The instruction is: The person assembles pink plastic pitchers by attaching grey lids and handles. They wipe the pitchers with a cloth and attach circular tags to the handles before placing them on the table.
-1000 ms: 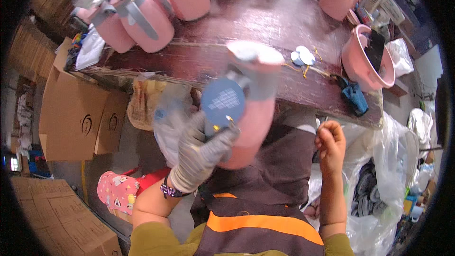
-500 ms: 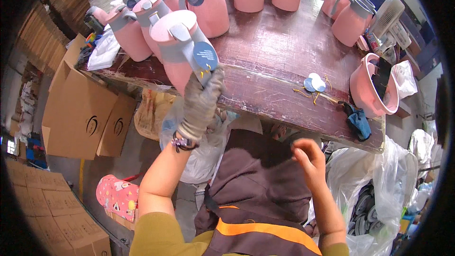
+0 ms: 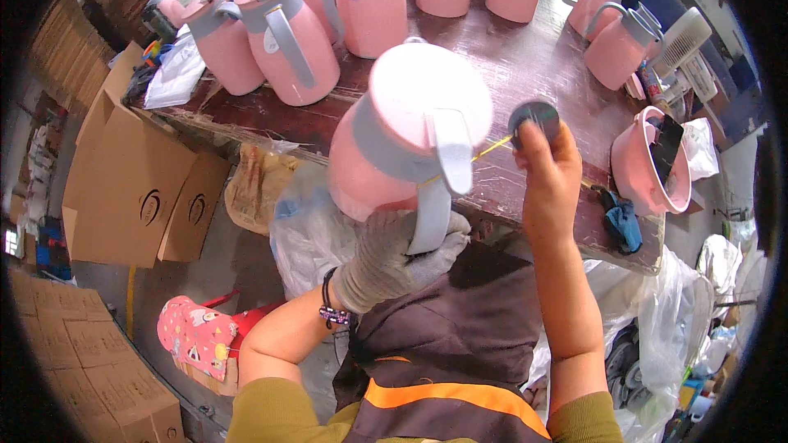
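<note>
A pink vacuum jug (image 3: 365, 160) with a grey neck and a pale pink lid is held up in front of the table edge, tilted toward me. My left hand (image 3: 382, 258), in a grey work glove, wraps around its grey handle. My bare right hand (image 3: 552, 180) pinches a dark round hang tag (image 3: 532, 118) to the right of the jug. From that tag a yellow cord (image 3: 494, 148) stretches taut to the top of the handle. Where the cord loops on the handle is partly hidden by the lid lever.
More pink jugs (image 3: 295, 49) stand at the table's far left and back, and others (image 3: 616, 53) at the far right. On the right are a pink basin (image 3: 636, 160) with a dark phone and a blue cloth bundle (image 3: 621, 226). Cartons (image 3: 135, 189) stand on the left floor.
My left hand has brought the jug right and closer to me, turning its handle toward me. My right hand has risen from my lap and now pinches the jug's tag, drawing its cord out.
</note>
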Demonstrator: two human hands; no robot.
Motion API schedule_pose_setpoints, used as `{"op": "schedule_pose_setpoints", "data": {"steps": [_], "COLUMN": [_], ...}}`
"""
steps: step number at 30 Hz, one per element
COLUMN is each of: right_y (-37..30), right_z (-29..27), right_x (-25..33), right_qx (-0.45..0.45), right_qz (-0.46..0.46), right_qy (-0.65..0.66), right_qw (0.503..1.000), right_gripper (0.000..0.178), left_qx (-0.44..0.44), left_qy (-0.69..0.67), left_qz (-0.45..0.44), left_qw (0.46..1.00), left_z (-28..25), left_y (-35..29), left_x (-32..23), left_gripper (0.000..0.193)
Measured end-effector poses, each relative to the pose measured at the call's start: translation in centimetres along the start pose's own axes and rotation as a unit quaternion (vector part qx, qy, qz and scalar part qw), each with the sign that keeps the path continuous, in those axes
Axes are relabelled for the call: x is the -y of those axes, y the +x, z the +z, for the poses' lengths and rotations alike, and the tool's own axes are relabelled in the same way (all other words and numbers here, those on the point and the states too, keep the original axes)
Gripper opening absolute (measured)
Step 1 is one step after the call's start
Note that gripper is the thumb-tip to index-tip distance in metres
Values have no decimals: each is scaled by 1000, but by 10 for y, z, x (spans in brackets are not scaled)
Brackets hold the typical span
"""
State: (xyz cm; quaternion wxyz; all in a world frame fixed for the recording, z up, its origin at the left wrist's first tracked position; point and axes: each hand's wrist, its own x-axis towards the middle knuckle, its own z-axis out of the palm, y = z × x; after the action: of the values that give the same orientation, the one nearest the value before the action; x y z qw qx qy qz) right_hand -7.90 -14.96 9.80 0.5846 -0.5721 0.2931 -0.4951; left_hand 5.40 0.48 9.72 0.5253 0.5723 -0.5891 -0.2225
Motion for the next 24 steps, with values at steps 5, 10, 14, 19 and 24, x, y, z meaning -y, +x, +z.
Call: {"op": "schedule_pose_setpoints", "data": {"steps": [5, 10, 14, 19, 24], "right_y": [2, -7, -24, -35, -13], "right_z": [8, 1, -2, -33, -65], "right_x": [-18, -31, -39, -52, -62], "right_qx": [-17, 131, 143, 104, 47], "right_qz": [73, 153, 215, 225, 193], "right_qy": [102, 35, 28, -18, -97], "right_qw": [992, 979, 966, 969, 975], "right_gripper": [17, 18, 18, 18, 22], "left_qx": [-27, -144, -220, -266, -196], "left_qy": [44, -155, -71, 168, 199], "left_qz": [122, -173, -100, -131, -152], "left_qw": [991, 962, 968, 940, 948], "left_z": [-4, -13, -25, -46, -21], "left_y": [11, 28, 74, 96, 69], "left_x": [17, 28, 56, 146, 166], "left_gripper": [10, 15, 23, 64, 49]}}
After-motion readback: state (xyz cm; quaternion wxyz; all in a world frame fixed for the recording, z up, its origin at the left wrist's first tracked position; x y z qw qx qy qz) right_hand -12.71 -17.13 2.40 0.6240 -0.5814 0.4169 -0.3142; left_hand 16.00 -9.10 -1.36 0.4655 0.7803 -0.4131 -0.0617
